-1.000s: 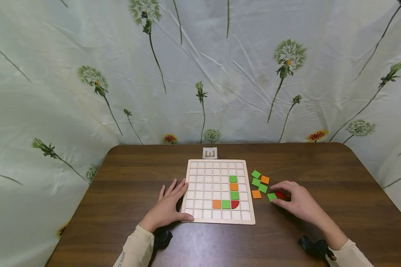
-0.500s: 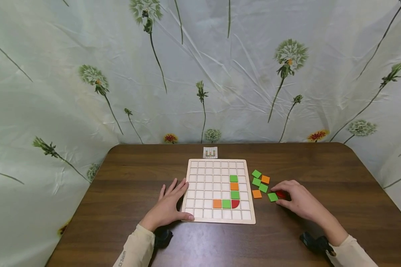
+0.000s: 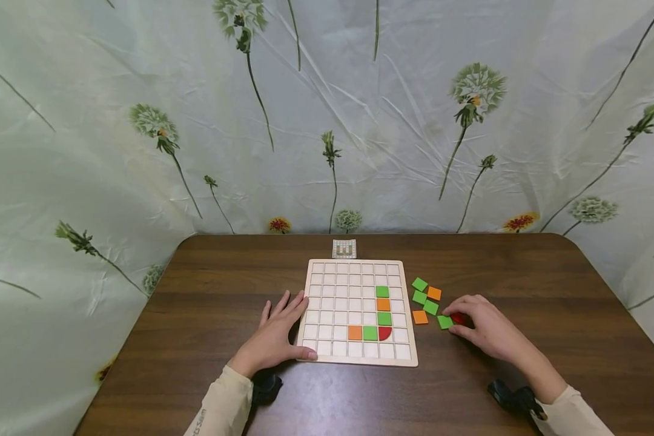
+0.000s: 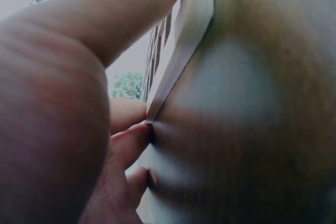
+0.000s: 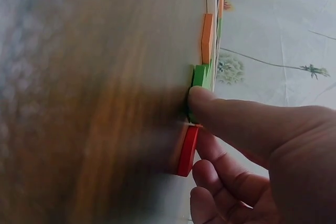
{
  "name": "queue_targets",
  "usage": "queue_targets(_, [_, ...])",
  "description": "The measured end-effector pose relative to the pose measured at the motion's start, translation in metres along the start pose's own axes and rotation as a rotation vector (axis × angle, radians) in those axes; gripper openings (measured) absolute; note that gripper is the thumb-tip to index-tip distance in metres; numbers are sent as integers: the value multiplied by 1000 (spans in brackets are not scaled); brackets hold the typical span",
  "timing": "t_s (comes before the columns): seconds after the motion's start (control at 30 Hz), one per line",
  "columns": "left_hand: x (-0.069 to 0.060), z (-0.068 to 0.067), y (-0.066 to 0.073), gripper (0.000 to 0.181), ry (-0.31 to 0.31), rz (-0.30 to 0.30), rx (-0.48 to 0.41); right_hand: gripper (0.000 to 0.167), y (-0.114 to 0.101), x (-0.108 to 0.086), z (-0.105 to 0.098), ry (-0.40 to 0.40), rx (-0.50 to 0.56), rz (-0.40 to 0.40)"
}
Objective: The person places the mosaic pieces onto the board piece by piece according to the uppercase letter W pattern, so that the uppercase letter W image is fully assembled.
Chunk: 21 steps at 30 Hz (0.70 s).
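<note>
My left hand [image 3: 275, 336] rests at the left edge of a pale wooden grid board [image 3: 310, 290], thumb on its near corner and fingers spread along its side. Toward the right, my right hand [image 3: 487, 327] has thumb and index finger at opposite edges of a green square tile [image 3: 444, 322], which lies on the table. The right wrist view shows the thumb against the green tile [image 5: 200, 74]. A red tile [image 3: 458, 318] lies under the hand, partly covered. The board carries several green and orange squares and a red quarter-round tile [image 3: 384, 333].
Between board and right hand lie loose green tiles [image 3: 419, 297] and orange tiles [image 3: 420, 317]. A small patterned card [image 3: 344, 249] sits behind the board on the brown table [image 3: 223, 272]. A flowered cloth [image 3: 327, 109] hangs beyond the table.
My right hand has shifted slightly to the right over the green tile, baring more of it. The left hand and the tiles on the board stay as they were.
</note>
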<state>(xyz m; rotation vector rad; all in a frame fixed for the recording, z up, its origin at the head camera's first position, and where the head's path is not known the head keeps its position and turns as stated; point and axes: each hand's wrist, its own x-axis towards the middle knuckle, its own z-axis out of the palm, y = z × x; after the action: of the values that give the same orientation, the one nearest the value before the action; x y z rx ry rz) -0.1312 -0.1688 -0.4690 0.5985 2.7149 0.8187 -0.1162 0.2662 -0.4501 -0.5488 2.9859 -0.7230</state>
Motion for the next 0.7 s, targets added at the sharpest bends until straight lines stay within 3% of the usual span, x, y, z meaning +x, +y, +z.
queue_targets(0.7, [1,0,0,113,-1,6,13,28,-16,0,-2,78,26,44])
